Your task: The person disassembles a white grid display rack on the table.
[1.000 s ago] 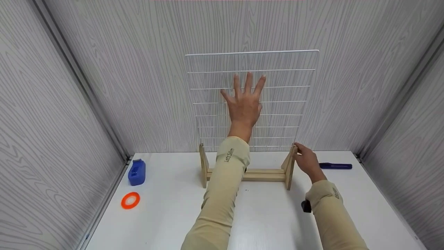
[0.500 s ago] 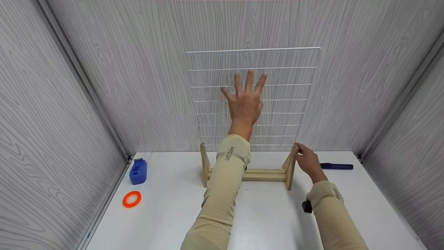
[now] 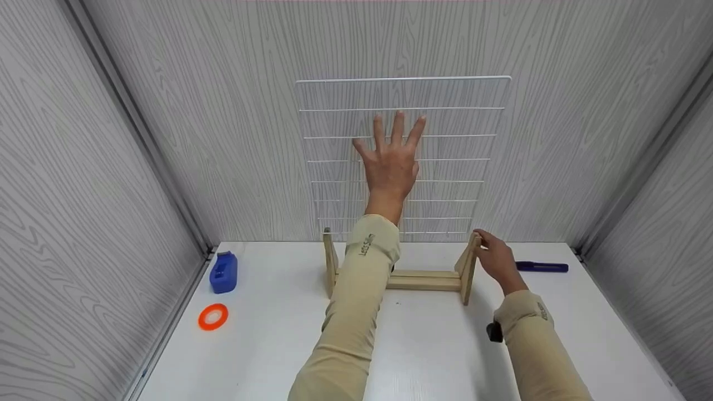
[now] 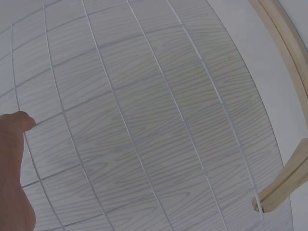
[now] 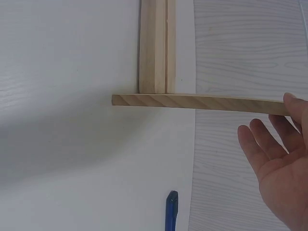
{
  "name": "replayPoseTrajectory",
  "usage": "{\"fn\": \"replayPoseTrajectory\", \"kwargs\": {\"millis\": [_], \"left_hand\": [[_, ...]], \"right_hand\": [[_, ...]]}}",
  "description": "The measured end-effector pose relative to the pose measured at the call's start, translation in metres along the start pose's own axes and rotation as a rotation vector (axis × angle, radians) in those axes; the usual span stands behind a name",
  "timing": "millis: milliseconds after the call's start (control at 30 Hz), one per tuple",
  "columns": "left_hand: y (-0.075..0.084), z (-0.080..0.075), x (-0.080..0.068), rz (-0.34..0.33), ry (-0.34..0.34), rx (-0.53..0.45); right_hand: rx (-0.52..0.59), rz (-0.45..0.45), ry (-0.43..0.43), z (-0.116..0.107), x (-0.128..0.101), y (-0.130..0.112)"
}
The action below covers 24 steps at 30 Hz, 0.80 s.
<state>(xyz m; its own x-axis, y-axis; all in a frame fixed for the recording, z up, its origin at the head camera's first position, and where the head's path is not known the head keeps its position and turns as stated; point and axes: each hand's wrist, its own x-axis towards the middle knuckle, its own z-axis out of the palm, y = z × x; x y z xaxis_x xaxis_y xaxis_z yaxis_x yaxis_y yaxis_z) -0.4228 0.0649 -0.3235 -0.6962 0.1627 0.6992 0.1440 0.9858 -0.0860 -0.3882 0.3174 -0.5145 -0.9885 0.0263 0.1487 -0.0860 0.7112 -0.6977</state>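
Observation:
A white wire grid (image 3: 451, 135) stands upright before the back wall, above a wooden stand (image 3: 426, 283). My left hand (image 3: 391, 167) lies against the grid with its fingers spread. In the left wrist view the grid's corner overlaps the tip of one wooden upright (image 4: 281, 187); whether they touch I cannot tell. My right hand (image 3: 496, 259) pinches the top of the stand's right upright (image 3: 469, 273). Thumb and forefinger sit at the end of this upright (image 5: 202, 102) in the right wrist view, the other fingers apart from it. The left sleeve hides part of the stand.
On the left of the white table (image 3: 267, 345) stand a blue tape dispenser (image 3: 224, 273) and an orange ring (image 3: 213, 317) lying flat. A dark blue pen-like tool (image 3: 542, 267) lies right of my right hand. Grey wood-patterned walls (image 3: 557, 139) enclose the back and both sides.
The grid and my left hand have shifted slightly up, then a little left relative to the stand. My right hand keeps its hold on the upright.

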Motion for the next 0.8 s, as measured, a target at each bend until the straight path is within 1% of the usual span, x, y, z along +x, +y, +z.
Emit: {"fn": "replayPoseTrajectory", "kwargs": {"millis": [167, 333, 567, 667, 800], "left_hand": [[-0.004, -0.001, 0.0, -0.001, -0.015, -0.009], [-0.006, -0.004, 0.001, 0.0, -0.034, -0.03], [-0.006, -0.008, 0.002, 0.001, 0.006, -0.046], [-0.007, -0.008, 0.0, 0.001, 0.005, -0.039], [-0.01, -0.007, -0.003, -0.009, -0.016, -0.021]], "right_hand": [[0.024, 0.027, 0.0, -0.001, -0.001, -0.001], [0.024, 0.023, 0.015, -0.001, -0.003, -0.001], [0.034, 0.018, 0.03, -0.004, -0.006, 0.0], [0.027, 0.024, 0.029, -0.005, -0.009, 0.002], [0.015, 0.024, 0.033, -0.006, -0.013, 0.005]]}}
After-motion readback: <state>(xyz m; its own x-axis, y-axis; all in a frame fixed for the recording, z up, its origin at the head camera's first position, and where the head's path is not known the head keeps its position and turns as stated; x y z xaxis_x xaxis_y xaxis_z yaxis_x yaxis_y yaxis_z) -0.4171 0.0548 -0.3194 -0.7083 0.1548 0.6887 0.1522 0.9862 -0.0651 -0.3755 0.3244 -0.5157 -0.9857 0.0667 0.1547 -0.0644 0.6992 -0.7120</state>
